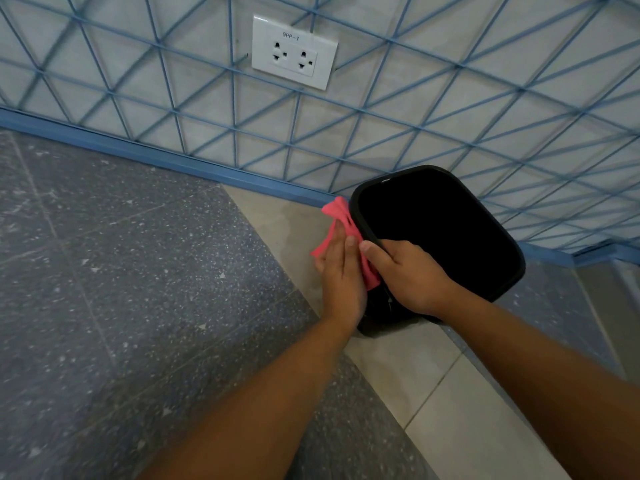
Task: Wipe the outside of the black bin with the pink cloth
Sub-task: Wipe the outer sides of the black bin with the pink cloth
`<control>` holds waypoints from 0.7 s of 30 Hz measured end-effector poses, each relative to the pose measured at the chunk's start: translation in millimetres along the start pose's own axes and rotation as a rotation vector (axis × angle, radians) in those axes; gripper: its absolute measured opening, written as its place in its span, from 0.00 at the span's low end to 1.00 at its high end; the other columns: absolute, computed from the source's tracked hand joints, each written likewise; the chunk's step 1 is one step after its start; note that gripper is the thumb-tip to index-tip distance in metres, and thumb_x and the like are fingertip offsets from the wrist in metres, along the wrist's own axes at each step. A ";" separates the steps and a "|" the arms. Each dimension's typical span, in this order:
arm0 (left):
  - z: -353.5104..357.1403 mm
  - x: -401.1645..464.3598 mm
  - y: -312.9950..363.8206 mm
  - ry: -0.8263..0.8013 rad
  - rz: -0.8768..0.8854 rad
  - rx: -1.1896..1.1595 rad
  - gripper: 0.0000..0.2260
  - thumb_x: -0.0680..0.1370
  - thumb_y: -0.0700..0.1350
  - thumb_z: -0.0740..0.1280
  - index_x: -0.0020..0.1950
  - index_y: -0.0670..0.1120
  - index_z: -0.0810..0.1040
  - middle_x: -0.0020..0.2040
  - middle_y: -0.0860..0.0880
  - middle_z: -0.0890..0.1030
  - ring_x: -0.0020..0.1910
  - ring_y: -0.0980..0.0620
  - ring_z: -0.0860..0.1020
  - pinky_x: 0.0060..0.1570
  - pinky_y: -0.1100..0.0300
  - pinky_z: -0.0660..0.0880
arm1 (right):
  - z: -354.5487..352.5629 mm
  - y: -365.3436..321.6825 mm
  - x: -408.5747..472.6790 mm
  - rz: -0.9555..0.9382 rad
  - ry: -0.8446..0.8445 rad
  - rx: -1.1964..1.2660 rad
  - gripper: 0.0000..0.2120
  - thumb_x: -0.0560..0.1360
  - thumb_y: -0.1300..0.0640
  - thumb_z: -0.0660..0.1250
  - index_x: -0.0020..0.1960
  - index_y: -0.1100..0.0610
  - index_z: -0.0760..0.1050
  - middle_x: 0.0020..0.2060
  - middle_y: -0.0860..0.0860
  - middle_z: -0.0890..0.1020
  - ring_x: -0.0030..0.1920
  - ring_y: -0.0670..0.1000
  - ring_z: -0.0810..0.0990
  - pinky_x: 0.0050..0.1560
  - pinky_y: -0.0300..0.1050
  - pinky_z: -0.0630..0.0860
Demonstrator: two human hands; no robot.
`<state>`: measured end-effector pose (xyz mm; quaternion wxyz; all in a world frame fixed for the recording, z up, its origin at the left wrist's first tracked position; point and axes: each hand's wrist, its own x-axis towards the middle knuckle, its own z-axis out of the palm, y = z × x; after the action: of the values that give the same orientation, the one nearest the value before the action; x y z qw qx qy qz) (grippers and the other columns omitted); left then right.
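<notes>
A pale wall (450,81) crossed by blue diagonal lines meets the floor (121,271) at a blue skirting strip (138,147); the floor is dark speckled stone beside lighter beige tiles (433,393). The black bin (440,233) stands on the beige tiles near the wall, its right hand (410,275) gripping the near rim. The left hand (341,275), fingers straight, presses the pink cloth (337,220) against the bin's outer left side. A white double socket (294,51) reads "9PP-7".

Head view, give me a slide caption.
Left hand presses pink cloth against black bin while right hand grips its rim.
</notes>
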<state>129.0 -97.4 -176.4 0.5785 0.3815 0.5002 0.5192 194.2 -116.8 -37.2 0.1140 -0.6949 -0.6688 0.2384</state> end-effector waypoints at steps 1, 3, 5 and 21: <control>2.2 -3.9 -4.8 0.003 0.011 -0.012 0.33 0.82 0.69 0.58 0.81 0.51 0.71 0.79 0.44 0.76 0.80 0.38 0.71 0.81 0.36 0.65 | -0.2 -0.8 -0.6 0.002 -0.001 0.002 0.17 0.80 0.43 0.56 0.39 0.52 0.72 0.37 0.52 0.81 0.41 0.54 0.80 0.46 0.49 0.74; -2.8 -3.3 -16.3 -0.003 0.029 0.050 0.37 0.81 0.72 0.55 0.82 0.48 0.70 0.77 0.41 0.76 0.78 0.37 0.73 0.78 0.32 0.66 | -0.2 -0.7 -0.5 0.008 0.000 -0.002 0.18 0.80 0.43 0.56 0.39 0.53 0.73 0.37 0.52 0.81 0.41 0.53 0.80 0.45 0.48 0.74; -8.9 6.7 -23.0 0.001 -0.023 0.087 0.39 0.79 0.74 0.53 0.81 0.50 0.72 0.75 0.43 0.79 0.76 0.37 0.74 0.78 0.34 0.67 | 0.3 -0.4 -0.7 0.023 -0.001 0.002 0.19 0.80 0.43 0.55 0.42 0.55 0.76 0.38 0.52 0.82 0.41 0.53 0.80 0.45 0.49 0.74; -1.7 -4.8 -12.6 0.028 0.038 0.055 0.38 0.81 0.73 0.54 0.82 0.50 0.70 0.77 0.43 0.77 0.77 0.38 0.73 0.77 0.34 0.69 | 0.5 -2.1 0.4 -0.009 -0.003 0.024 0.18 0.80 0.43 0.55 0.41 0.53 0.74 0.38 0.52 0.82 0.42 0.53 0.80 0.47 0.51 0.75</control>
<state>130.3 -104.4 -188.1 0.5506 0.3993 0.5151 0.5216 192.1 -116.3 -36.8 0.1226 -0.6900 -0.6693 0.2467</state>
